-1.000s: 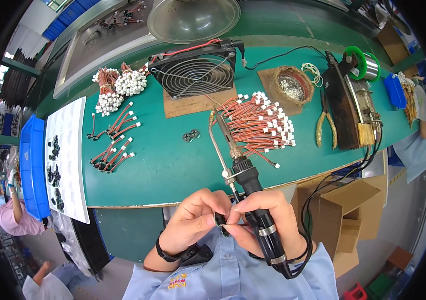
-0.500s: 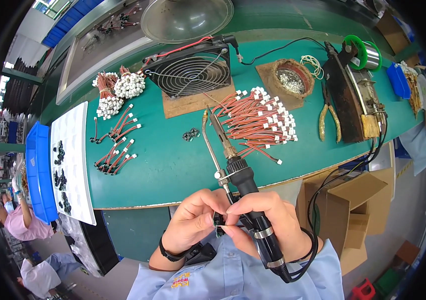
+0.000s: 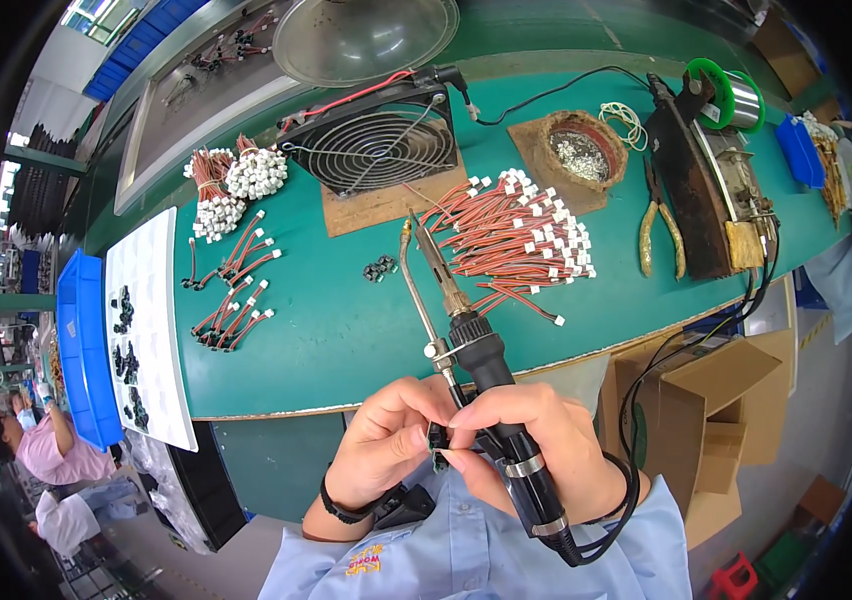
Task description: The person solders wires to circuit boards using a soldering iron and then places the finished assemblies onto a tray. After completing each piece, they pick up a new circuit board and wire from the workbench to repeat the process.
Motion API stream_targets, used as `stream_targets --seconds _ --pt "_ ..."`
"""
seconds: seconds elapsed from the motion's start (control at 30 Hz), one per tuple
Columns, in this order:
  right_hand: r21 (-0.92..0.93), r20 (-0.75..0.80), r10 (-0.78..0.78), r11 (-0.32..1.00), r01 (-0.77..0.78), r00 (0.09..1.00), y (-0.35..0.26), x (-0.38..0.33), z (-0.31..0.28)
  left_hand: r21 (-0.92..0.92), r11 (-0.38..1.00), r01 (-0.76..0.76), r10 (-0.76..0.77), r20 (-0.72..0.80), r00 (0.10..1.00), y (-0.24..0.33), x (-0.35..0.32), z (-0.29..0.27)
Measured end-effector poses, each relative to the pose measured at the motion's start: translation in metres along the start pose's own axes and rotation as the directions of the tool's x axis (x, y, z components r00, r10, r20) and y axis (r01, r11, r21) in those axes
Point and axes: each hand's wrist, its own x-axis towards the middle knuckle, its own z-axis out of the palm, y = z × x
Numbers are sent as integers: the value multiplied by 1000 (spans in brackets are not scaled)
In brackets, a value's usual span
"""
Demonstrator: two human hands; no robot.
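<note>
Little but the view has moved since a second ago, swinging slightly; both hands keep their pinch. From the left come one blue tray (image 3: 86,350), then one white tray (image 3: 158,340) bearing three clusters of black parts (image 3: 124,312). Next are two bundles of wires (image 3: 258,172) with white connectors, a scatter of loose wired parts (image 3: 221,325), one fan (image 3: 378,150) and one small heap of dark pieces (image 3: 379,268). At the bench's near edge, the left hand (image 3: 383,450) grips one small black part (image 3: 437,438) between thumb and finger; the right hand (image 3: 566,445) pinches narrowly beside it while holding one soldering iron (image 3: 481,350), tip upward. Beyond lie one pile of red-and-black wires (image 3: 506,240), one bowl (image 3: 549,150), one pair of pliers (image 3: 648,240), one spool (image 3: 743,100) and one blue box (image 3: 799,150). Fingers hide much of the held part; overlapping wires in the pile defy counting, as do the tray's clustered pieces; the spool's lower edge is partly covered.
</note>
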Motion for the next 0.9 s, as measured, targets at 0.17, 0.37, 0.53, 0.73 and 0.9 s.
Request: stream_targets --seconds 0.17,0.37,0.53,0.73,0.9 --pt "-11 2 1 1000 -1 1000 1 -1 -1 32 999 -20 21 -25 999 -1 0 0" --pt "-4 -22 -10 1000 10 1000 1 0 0 48 998 -40 41 -21 999 -3 0 0" --pt "-20 -22 -20 1000 20 1000 1 0 -1 50 998 -45 47 -23 999 -4 -1 -2" --pt "47 -65 -24 998 27 998 4 -2 3 45 998 -38 40 -37 999 -4 -2 -1" --pt "43 -62 -28 999 30 998 4 -2 2 59 997 -48 51 -44 998 -4 -1 0"
